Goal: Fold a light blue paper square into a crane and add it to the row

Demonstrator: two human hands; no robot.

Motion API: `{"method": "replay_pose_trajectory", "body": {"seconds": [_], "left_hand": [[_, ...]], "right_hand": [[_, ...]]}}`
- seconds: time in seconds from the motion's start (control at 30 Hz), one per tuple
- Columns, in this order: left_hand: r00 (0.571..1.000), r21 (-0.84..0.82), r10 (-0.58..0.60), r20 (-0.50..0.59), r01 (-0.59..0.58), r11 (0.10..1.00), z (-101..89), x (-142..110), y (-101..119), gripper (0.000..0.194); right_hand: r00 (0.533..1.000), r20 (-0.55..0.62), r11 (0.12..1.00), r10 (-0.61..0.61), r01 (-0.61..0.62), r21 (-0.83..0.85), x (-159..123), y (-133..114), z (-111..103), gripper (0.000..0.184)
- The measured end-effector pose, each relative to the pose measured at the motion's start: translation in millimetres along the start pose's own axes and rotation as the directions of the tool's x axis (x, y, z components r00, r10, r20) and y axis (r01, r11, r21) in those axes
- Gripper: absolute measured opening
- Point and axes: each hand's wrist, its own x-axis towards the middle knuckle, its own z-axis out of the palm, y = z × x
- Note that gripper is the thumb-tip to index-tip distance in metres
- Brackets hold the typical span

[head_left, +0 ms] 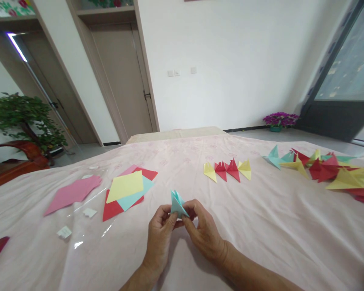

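Pale blue paper (pixel 177 206) sits at the clock's centre, pinched between the thumbs and fingers of the left hand (pixel 161 231) and right hand (pixel 204 229); its folding seems well along but unfinished. On the table (pixel 269 230), a row of folded papers (pixel 221 170) at two o'clock and a pile (pixel 325 169) towards three look done; flat sheets (pixel 125 188) at ten lie unfolded.

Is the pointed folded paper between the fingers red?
No, the fingers of the left hand and right hand hold a pointed, light-blue folded paper.
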Motion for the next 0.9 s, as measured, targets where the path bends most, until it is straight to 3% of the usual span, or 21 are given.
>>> {"method": "replay_pose_trajectory", "body": {"seconds": [0.17, 0.33, 0.53, 0.8, 0.9], "left_hand": [[0.987, 0.177, 0.153, -0.056, -0.141, 0.974, -4.6, -0.9, -3.8, 0.020], [0.936, 0.348, 0.348, -0.058, -0.308, 0.886, -9.2, -0.7, -5.8, 0.013], [0.859, 0.496, 0.508, 0.066, -0.470, 0.730, -19.0, 1.3, -6.1, 0.006], [0.741, 0.588, 0.633, 0.225, -0.621, 0.518, -24.4, 3.7, -2.3, 0.011], [0.717, 0.596, 0.643, 0.271, -0.649, 0.472, -24.6, 3.7, -1.7, 0.012]], "right_hand": [[0.997, -0.019, 0.996, -0.081, 0.080, -0.028, 0.9, -1.2, -1.0, 0.020], [0.986, -0.062, 0.984, -0.157, 0.151, -0.096, 1.6, 1.5, -2.6, 0.021], [0.967, -0.114, 0.959, -0.227, 0.202, -0.198, 3.7, 2.6, -6.4, 0.051], [0.961, -0.091, 0.959, -0.261, 0.248, -0.135, 4.7, 4.2, -7.8, 0.044], [0.960, -0.090, 0.961, -0.264, 0.254, -0.112, 5.3, 5.5, -7.3, 0.045]]}}
